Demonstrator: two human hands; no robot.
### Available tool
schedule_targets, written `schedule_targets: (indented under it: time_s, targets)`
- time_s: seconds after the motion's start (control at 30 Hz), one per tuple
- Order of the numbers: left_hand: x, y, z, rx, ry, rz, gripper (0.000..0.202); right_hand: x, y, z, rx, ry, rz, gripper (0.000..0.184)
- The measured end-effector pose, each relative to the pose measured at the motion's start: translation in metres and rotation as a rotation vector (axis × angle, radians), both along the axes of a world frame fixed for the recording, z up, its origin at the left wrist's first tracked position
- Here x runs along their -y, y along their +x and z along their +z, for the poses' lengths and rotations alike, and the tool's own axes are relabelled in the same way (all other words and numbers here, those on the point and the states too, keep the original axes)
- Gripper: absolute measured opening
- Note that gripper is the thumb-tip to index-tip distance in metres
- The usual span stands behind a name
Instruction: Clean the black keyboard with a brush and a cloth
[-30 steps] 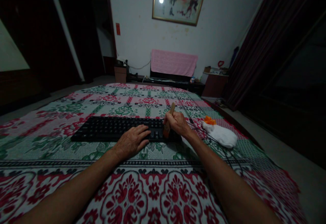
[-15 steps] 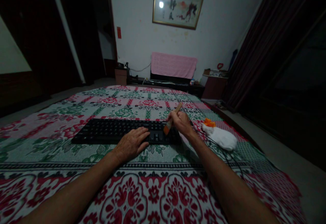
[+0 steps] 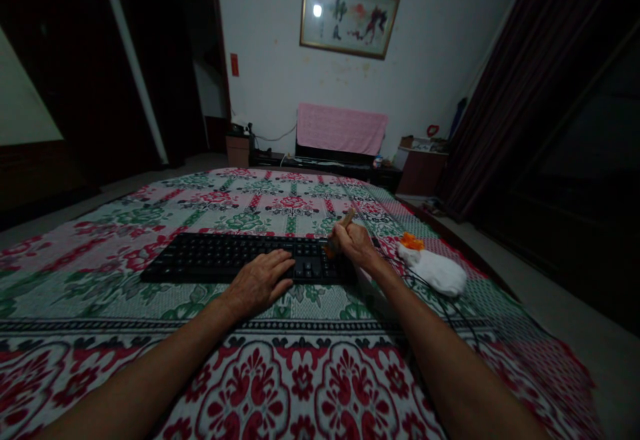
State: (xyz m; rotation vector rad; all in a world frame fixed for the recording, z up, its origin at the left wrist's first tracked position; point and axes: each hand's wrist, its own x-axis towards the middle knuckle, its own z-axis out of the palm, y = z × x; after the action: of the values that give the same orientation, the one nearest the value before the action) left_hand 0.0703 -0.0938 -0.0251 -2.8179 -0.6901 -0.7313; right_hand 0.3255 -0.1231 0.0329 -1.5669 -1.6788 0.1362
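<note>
currently, right hand [image 3: 356, 243] is clamped on brush [image 3: 349, 216] at right part of keyboard [image 3: 215, 255]; left hand [image 3: 257, 279] rests flat across it.

The right hand [image 3: 354, 243] hid the middle of the brush [image 3: 349, 216] in its grip, and the bristles were too blurred to show whether they met the keys. Part of the keyboard [image 3: 215, 257] lay covered by the left hand [image 3: 260, 277], its right end by the other; the key markings were too small to read. Both forearms [image 3: 160, 353] and the patterned blanket [image 3: 300, 310] ran off the bottom edge, the curtain [image 3: 487, 93] off the top.
</note>
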Motion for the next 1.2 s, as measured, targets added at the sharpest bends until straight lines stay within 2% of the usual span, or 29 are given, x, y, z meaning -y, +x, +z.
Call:
schedule_targets:
  time_s: [0.13,0.3,0.5,0.63,0.7,0.8,0.93,1.07,1.2]
  targets:
    - [0.0,0.0,0.0,0.016,-0.012,-0.007,0.039,0.003,-0.001,0.006,-0.047,0.015,-0.027,0.039]
    - [-0.002,0.0,-0.002,-0.003,-0.01,0.009,0.04,0.0,0.0,-0.004,-0.116,0.09,-0.091,0.04]
    - [-0.003,0.0,-0.003,0.001,-0.001,-0.006,0.04,0.002,0.0,-0.002,-0.059,-0.021,-0.052,0.039]
    - [-0.003,0.0,-0.002,-0.012,-0.005,0.008,0.041,0.005,-0.004,0.004,-0.123,-0.113,0.0,0.035]
    - [-0.002,0.0,-0.002,-0.013,-0.005,0.007,0.041,0.005,-0.005,0.005,-0.205,-0.093,0.008,0.033]
    - [-0.003,0.0,-0.002,-0.005,-0.001,0.004,0.041,0.004,-0.004,0.003,-0.297,-0.008,-0.051,0.032]
    - [-0.003,0.0,-0.003,0.002,0.006,-0.004,0.041,0.004,-0.004,-0.005,-0.238,0.043,-0.093,0.033]
    - [-0.002,0.001,-0.002,0.004,-0.005,-0.008,0.04,0.004,-0.007,-0.01,-0.145,0.02,-0.051,0.033]
    - [-0.002,0.001,-0.001,-0.004,-0.022,-0.008,0.041,0.0,-0.009,-0.007,-0.027,-0.009,0.02,0.033]
